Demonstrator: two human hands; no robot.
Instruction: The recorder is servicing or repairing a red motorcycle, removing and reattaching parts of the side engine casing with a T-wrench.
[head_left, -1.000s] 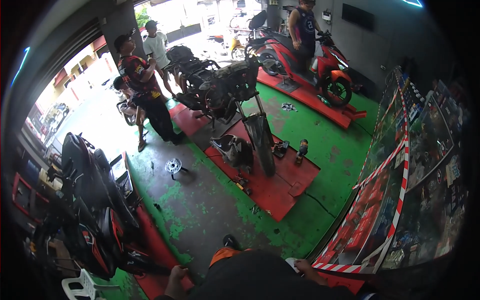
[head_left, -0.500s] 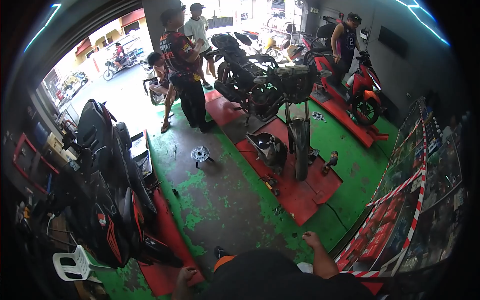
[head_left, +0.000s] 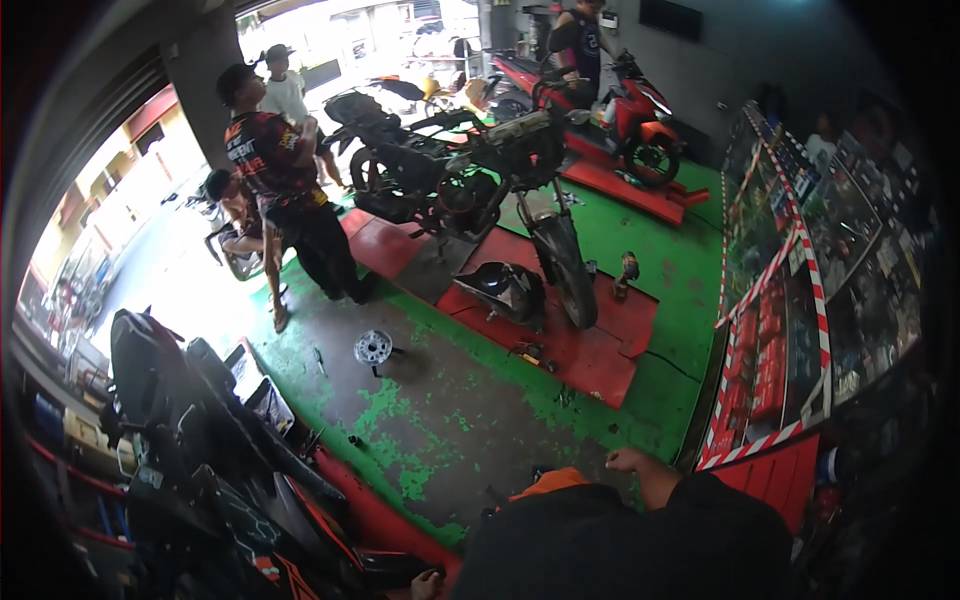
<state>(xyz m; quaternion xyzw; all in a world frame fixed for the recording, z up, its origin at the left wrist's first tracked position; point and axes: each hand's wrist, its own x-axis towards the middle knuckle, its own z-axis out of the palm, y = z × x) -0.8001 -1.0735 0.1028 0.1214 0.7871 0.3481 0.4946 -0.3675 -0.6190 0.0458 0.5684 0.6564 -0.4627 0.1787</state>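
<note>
My right hand [head_left: 627, 460] hangs in front of me at the right, fingers loosely curled, with nothing visible in it. It is apart from the green painted floor below. At the lower edge, my left hand [head_left: 427, 583] shows only in part, its fingers curled in and nothing seen in them. Nearest to it are the red lift platform [head_left: 415, 540] and the dark scooter [head_left: 200, 440] at the left. An orange piece of cloth [head_left: 560, 482] shows at my front, beside the dark shirt.
A stripped motorcycle [head_left: 470, 180] stands on a red platform [head_left: 600, 370] with a drill [head_left: 627, 270] on it. A round metal stool [head_left: 373, 347] stands mid-floor. Glass display cases [head_left: 765, 330] line the right. People [head_left: 285, 180] stand at the far left; another is beside the red scooter [head_left: 640, 130].
The view has turned to the right, so the motorcycles and people sit further left. The left hand has dropped toward the lower edge. The white chair has left the view.
</note>
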